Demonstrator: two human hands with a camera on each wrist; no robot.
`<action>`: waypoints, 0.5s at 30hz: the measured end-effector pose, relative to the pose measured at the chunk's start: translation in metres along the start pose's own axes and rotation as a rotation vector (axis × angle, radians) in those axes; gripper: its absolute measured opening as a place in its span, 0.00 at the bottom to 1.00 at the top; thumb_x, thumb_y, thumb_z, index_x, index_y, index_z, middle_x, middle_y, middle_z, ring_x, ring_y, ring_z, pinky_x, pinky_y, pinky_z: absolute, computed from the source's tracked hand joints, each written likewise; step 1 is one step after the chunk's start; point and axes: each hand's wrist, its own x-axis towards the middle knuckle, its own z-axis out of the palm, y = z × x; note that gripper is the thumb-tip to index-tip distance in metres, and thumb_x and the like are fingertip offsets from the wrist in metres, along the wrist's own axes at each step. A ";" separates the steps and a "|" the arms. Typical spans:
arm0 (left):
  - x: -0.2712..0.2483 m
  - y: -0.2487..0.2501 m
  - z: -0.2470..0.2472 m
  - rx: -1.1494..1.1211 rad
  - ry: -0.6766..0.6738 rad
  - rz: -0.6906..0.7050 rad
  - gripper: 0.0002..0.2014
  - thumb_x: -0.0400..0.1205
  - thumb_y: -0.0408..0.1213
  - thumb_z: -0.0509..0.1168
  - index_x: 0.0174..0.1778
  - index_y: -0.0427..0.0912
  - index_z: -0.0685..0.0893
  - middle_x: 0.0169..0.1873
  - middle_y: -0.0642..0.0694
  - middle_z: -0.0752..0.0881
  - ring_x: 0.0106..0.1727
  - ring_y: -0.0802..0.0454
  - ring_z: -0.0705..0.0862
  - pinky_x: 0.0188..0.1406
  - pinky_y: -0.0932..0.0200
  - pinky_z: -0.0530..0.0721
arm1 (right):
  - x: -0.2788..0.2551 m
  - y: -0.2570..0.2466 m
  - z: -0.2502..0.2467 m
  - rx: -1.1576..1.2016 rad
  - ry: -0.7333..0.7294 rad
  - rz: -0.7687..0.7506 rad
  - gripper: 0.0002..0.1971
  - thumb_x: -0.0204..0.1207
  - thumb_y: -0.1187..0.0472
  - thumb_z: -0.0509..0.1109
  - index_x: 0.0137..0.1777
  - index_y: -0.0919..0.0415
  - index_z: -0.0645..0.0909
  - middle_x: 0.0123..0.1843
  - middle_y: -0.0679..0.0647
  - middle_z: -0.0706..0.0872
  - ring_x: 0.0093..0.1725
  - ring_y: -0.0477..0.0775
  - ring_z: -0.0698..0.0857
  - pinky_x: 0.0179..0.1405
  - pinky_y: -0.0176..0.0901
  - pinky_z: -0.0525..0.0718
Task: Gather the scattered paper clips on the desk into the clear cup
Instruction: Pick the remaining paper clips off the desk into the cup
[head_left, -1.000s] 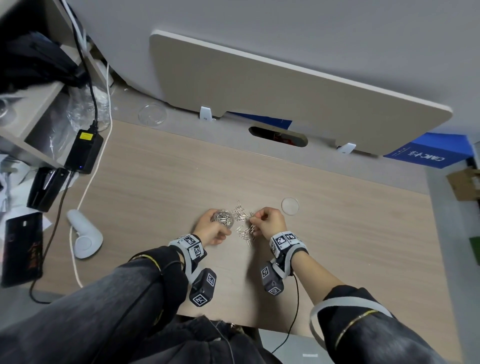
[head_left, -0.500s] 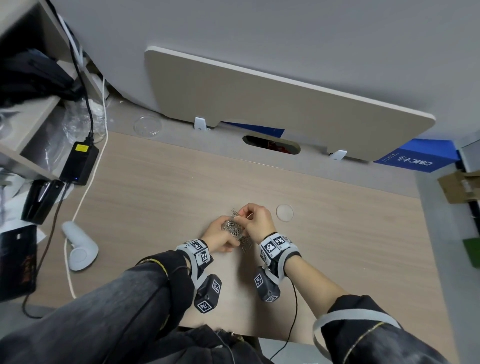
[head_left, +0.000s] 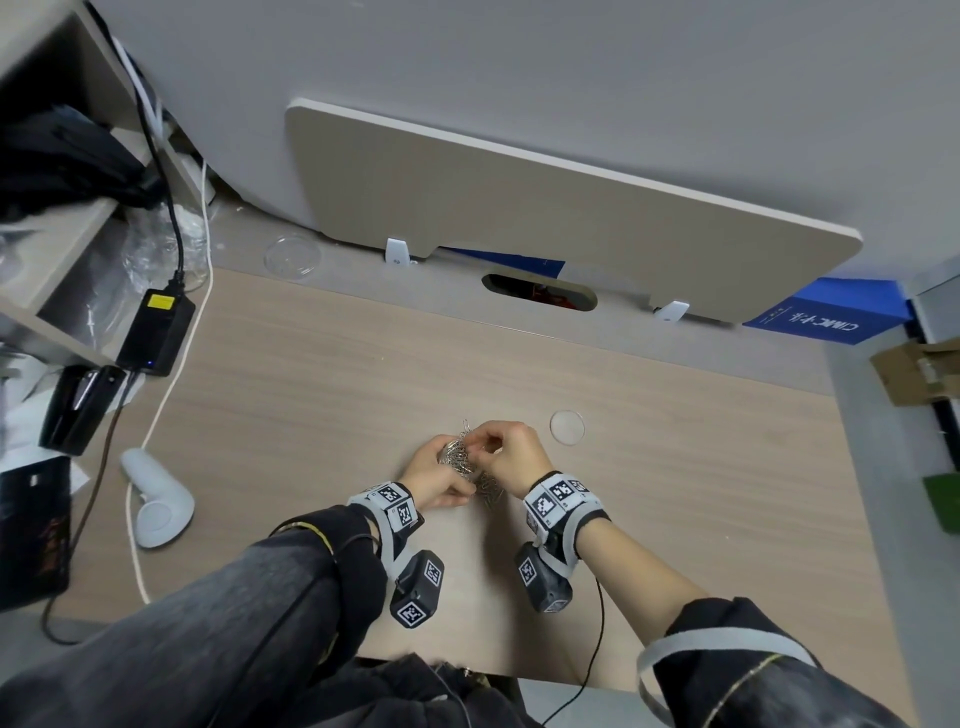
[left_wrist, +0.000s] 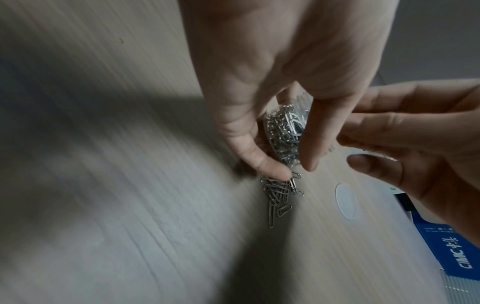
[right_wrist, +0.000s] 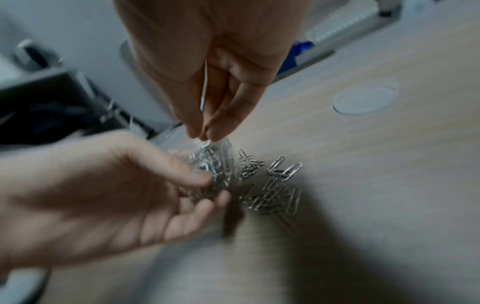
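Left hand (left_wrist: 272, 82) grips clear cup (left_wrist: 287, 131); right hand (right_wrist: 207, 61) above.

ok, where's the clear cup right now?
Head view: the clear cup is at mid-desk, held in the left hand, with the right hand just to its right and loose paper clips beside it.

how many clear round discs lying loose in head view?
2. One disc on the desk beside the right hand; a second disc on the grey strip at the back left, possibly a cup seen from above. Others may be hidden.
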 end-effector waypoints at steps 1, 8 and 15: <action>0.000 0.000 0.000 -0.008 0.005 -0.001 0.30 0.67 0.09 0.65 0.55 0.47 0.78 0.41 0.42 0.85 0.39 0.44 0.85 0.33 0.53 0.87 | 0.002 0.002 -0.001 0.100 0.053 0.037 0.09 0.72 0.71 0.72 0.47 0.58 0.88 0.35 0.46 0.86 0.29 0.41 0.81 0.34 0.31 0.82; -0.003 0.002 -0.008 -0.028 0.099 0.004 0.30 0.67 0.08 0.63 0.54 0.46 0.76 0.39 0.41 0.84 0.33 0.44 0.83 0.32 0.53 0.88 | 0.010 0.023 -0.007 -0.344 0.067 0.121 0.16 0.79 0.63 0.62 0.64 0.54 0.81 0.60 0.52 0.84 0.59 0.56 0.82 0.59 0.50 0.82; -0.002 0.003 -0.026 -0.049 0.304 0.081 0.27 0.67 0.09 0.62 0.50 0.45 0.75 0.39 0.42 0.83 0.36 0.46 0.82 0.34 0.52 0.85 | 0.025 0.010 0.008 -0.640 -0.180 -0.033 0.30 0.73 0.69 0.60 0.77 0.54 0.66 0.79 0.51 0.66 0.73 0.60 0.72 0.66 0.55 0.79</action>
